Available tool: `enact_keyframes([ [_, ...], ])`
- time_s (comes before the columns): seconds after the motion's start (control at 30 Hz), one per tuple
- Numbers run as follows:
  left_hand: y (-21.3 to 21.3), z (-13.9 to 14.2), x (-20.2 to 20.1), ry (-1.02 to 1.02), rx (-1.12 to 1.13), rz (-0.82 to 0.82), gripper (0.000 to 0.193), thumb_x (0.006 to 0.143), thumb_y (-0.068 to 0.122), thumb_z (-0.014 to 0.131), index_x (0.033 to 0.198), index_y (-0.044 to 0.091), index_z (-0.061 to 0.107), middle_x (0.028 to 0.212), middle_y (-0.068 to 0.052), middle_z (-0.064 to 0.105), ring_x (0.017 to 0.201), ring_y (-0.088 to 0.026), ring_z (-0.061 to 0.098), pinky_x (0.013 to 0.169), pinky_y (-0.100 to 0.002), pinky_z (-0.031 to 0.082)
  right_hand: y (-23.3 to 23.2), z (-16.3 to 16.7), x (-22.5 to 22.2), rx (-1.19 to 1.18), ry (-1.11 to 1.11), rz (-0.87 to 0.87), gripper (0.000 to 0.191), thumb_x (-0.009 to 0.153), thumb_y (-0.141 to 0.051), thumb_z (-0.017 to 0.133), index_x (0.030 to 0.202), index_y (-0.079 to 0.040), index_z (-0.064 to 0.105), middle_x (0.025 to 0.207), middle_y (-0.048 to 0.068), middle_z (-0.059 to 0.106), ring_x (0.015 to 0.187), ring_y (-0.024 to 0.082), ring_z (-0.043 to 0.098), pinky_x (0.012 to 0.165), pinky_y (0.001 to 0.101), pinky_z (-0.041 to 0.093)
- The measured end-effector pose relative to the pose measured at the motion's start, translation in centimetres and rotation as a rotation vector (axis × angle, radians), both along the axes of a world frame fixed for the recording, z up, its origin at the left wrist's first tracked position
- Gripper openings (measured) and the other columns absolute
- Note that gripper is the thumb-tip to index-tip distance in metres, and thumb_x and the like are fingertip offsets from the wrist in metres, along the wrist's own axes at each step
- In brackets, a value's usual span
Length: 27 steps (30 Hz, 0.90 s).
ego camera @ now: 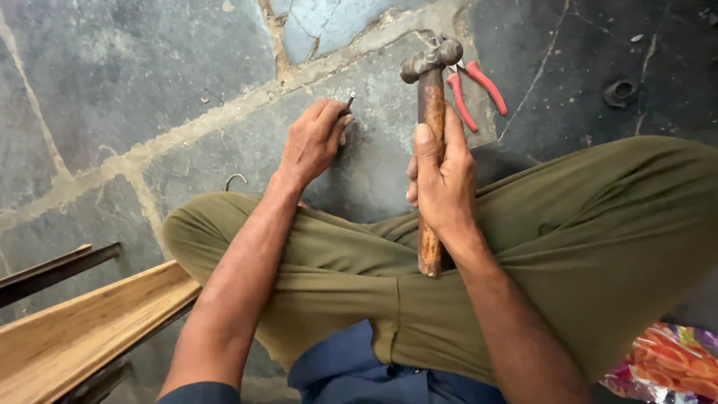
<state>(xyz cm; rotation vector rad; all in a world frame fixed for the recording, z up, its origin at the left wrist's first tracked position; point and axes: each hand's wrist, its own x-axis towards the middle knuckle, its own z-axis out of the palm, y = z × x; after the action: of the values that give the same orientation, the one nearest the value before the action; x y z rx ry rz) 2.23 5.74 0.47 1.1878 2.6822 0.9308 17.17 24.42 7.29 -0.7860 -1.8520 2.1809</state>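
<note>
floor: dark stone slab floor (112,90) with pale mortar joints, uneven; the work sits directly on it, no tabletop.
legs: crossed, in olive-green trousers (598,247), close under both hands; a glancing blow would come down on the knee or shin.
wood: pale wooden channel-shaped moulding (82,329) lower left beside a dark metal bar (52,271), well apart from the strike spot.
hammer: worn wooden-handled hammer with a rusty steel ball-peen head (431,112), upright, head raised above the floor.
right hand (443,179): wrapped tight around the handle mid-length, thumb laid along the shaft. Handle end sticks out below the fist; a mid-shaft grip means less control over the head, so a skewed hit is likely.
left hand (314,142): fingers pinched on a small dark metal nail or pin (349,100), tip on the stone near a mortar joint.
risk 1: fingertips sit right at the target; a miss lands on them.
risk 2: stone is hard; pin could bend or fly out.
pliers: red-handled pliers (475,88) on the floor just behind the hammer head, clear of the swing as far as I can tell.
stray bits: bent wire hook (235,179) and dark ring (619,92) lie loose nearby.
</note>
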Motion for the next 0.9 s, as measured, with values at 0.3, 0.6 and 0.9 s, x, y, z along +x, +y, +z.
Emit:
enact_keyframes([
  [0.3,-0.7,-1.7,-0.7,0.077,-0.034,-0.046,0.015,0.104,0.014,0.066,0.116,0.006,0.062,0.103,-0.015,0.066,0.095,-0.038,0.066,0.079,-0.044,0.054,-0.1,0.0,-0.1,-0.003,-0.031,0.017,0.05,0.11,-0.035,0.05,0.152,-0.008,0.046,0.067,-0.002,0.052,0.047,0.005,0.049,0.041,0.0241,0.043],
  [0.6,-0.7,-3.8,-1.6,0.133,-0.072,0.001,0.012,0.104,0.014,0.065,0.111,0.008,0.057,0.101,-0.014,0.063,0.087,-0.039,0.066,0.069,-0.047,0.055,-0.3,0.0,-0.2,0.042,-0.067,-0.003,0.051,0.109,-0.031,0.052,0.154,-0.01,0.044,0.069,-0.002,0.051,0.05,0.005,0.049,0.042,0.024,0.045],
  [0.9,-1.6,-4.1,-2.2,0.162,-0.029,-0.058,0.014,0.102,0.012,0.064,0.113,0.007,0.058,0.103,-0.013,0.063,0.09,-0.038,0.067,0.07,-0.046,0.056,-0.9,0.5,-0.5,0.08,-0.098,0.063,0.051,0.109,-0.032,0.05,0.155,-0.009,0.044,0.068,-0.001,0.052,0.05,0.005,0.05,0.043,0.0244,0.045],
])
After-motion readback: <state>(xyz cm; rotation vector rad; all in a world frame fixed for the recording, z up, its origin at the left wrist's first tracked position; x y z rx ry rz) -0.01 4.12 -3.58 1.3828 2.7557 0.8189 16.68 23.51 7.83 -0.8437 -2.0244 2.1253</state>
